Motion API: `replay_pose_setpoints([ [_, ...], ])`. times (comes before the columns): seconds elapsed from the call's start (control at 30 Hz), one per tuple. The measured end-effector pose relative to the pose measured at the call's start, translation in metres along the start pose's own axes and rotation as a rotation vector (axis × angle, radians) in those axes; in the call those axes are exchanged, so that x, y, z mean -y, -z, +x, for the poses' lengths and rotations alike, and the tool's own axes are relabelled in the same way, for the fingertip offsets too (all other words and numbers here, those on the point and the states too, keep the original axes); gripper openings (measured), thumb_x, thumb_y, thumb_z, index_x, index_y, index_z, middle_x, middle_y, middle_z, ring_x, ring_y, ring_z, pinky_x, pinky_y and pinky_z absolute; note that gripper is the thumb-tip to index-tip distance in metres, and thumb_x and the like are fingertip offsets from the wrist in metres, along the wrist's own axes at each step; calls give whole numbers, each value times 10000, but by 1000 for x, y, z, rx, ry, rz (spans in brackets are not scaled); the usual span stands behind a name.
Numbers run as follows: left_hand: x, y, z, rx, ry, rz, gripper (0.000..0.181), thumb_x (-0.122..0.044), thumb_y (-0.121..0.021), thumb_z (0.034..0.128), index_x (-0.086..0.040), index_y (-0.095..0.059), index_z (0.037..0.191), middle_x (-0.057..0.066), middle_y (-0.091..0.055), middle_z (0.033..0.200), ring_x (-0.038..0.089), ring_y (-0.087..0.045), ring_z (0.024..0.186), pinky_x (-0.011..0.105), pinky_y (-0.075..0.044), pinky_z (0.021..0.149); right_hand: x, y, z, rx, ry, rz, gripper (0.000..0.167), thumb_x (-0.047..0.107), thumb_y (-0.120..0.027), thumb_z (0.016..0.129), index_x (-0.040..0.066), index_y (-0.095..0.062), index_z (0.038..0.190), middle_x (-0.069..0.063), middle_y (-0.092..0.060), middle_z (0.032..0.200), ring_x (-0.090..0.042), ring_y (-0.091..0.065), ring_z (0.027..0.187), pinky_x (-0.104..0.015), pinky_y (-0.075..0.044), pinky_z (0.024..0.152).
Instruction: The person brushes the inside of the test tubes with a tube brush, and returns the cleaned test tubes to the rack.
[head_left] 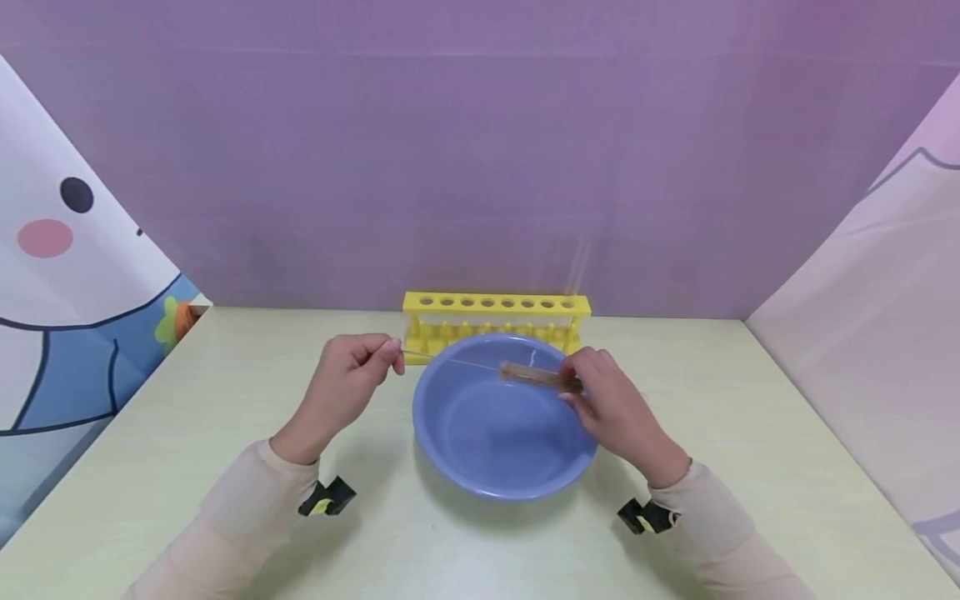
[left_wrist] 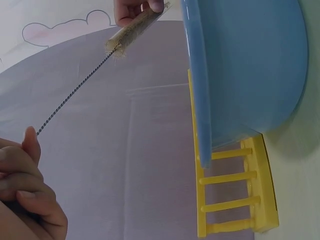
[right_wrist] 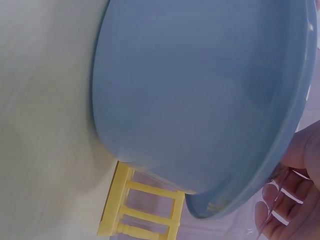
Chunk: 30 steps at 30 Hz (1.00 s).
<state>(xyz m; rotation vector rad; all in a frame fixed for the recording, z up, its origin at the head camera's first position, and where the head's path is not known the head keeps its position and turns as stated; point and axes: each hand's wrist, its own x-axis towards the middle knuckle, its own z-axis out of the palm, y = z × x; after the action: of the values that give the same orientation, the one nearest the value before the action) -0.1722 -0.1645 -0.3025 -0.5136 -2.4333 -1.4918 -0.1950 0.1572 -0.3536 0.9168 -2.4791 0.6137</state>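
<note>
My left hand [head_left: 348, 379] pinches the end of the thin twisted-wire handle [left_wrist: 75, 91] of a test tube brush. The brush's tan bristles [head_left: 528, 375] sit inside a clear test tube [left_wrist: 137, 31], some poking out at its mouth. Fingers and thumb of my right hand [head_left: 615, 412] grip that tube, which lies nearly level above the blue basin [head_left: 480, 429] with its mouth toward the left. In the right wrist view the right hand [right_wrist: 300, 180] shows beside the basin's rim, with part of the clear tube across its fingers.
Behind the basin stands a yellow test tube rack [head_left: 487, 303] with a row of holes. Another clear tube [head_left: 577, 265] stands upright at its right end. A purple backdrop [head_left: 450, 167] rises at the table's back edge, with printed cloth panels at both sides.
</note>
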Motion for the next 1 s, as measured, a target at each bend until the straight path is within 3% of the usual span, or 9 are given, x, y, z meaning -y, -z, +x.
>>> replay_pose_setpoints([
  [0.37, 1, -10, 1, 58, 36, -140, 321, -87, -488, 969, 9, -595, 682, -15, -280, 470, 110, -249, 428, 238, -211, 448, -1, -4, 0, -33, 18, -5, 324, -3, -764, 746, 42, -529, 965, -42, -553, 883, -170, -440, 792, -293, -430, 663],
  [0.67, 3, -19, 1, 135, 173, -219, 362, -104, -439, 989, 120, -550, 727, 3, -281, 496, 116, -267, 467, 238, -254, 511, 2, -4, 3, -51, 46, -7, 343, -7, -777, 730, 48, -531, 964, -36, -555, 882, -173, -452, 794, -302, -431, 663],
  [1.0, 3, -29, 1, 159, 235, -275, 361, -114, -444, 988, 91, -539, 707, 6, -302, 512, 115, -283, 485, 229, -274, 536, 4, -6, 4, -58, 52, -18, 345, 15, -788, 727, 53, -533, 956, -34, -543, 867, -174, -442, 788, -302, -414, 670],
])
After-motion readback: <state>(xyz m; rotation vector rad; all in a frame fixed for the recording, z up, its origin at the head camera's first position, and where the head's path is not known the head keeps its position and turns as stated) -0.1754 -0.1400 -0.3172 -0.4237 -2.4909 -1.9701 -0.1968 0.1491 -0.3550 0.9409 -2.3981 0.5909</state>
